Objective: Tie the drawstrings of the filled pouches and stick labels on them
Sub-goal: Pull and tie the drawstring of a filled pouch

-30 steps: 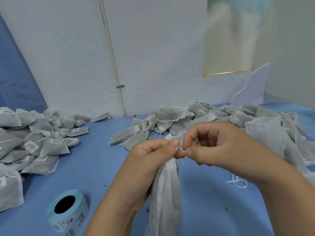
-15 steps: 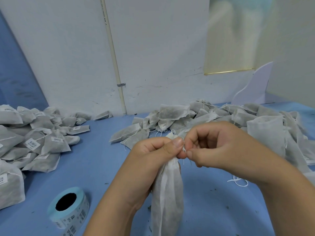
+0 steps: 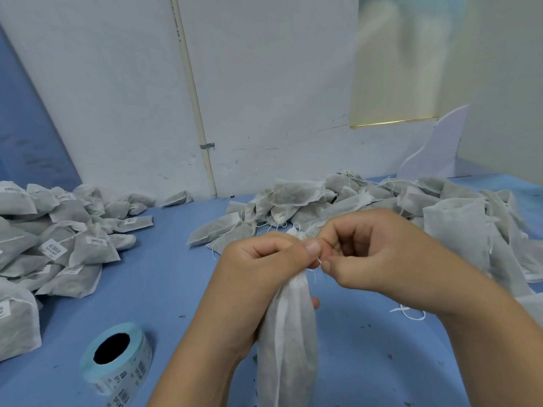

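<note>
While the left hand (image 3: 264, 261) grips the gathered neck of the filled pouch (image 3: 289, 345), held upright in front of the person, the right hand (image 3: 382, 254) pinches the thin white string (image 3: 319, 261) just beside the left thumb. The knot should sit best, I judge, if the neck is squeezed tight and the string drawn snug against it. The knot is hidden between the fingertips, the pouch's bottom is cut off, and the print on the label roll (image 3: 117, 361) is unreadable.
</note>
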